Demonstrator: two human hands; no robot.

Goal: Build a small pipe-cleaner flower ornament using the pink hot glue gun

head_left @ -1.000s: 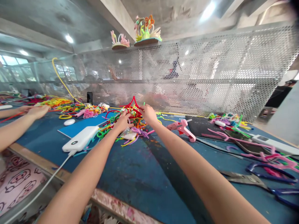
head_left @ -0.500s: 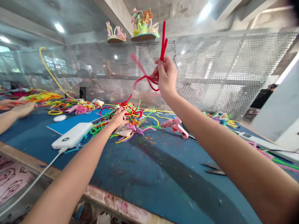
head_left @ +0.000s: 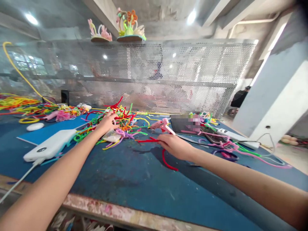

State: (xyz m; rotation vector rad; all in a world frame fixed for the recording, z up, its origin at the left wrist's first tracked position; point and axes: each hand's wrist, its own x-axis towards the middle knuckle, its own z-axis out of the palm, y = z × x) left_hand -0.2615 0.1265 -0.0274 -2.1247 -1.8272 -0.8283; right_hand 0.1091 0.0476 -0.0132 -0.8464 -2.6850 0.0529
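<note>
Red pipe cleaners (head_left: 147,140) are in my right hand (head_left: 175,147), which is closed on them low over the blue table. One curved red pipe cleaner (head_left: 168,164) hangs below the fingers, and straighter ends point left. My left hand (head_left: 107,123) rests on a tangled heap of coloured pipe cleaners (head_left: 126,120) with thumb and fingers apart. Beside that hand lies a small clear packet (head_left: 112,136). A pink glue gun (head_left: 164,125) lies just beyond my right hand.
A white power bank (head_left: 51,144) with its cable and a blue sheet (head_left: 72,124) lie on the left. More pipe cleaners (head_left: 14,104) spread at far left. On the right are a dark tablet-like panel (head_left: 184,124) and a white strip (head_left: 240,139). A perforated metal screen (head_left: 144,77) stands behind.
My right hand has come down from in front of the screen to just above the table, still holding red pipe cleaners. My left hand stays at the heap. The view has turned right.
</note>
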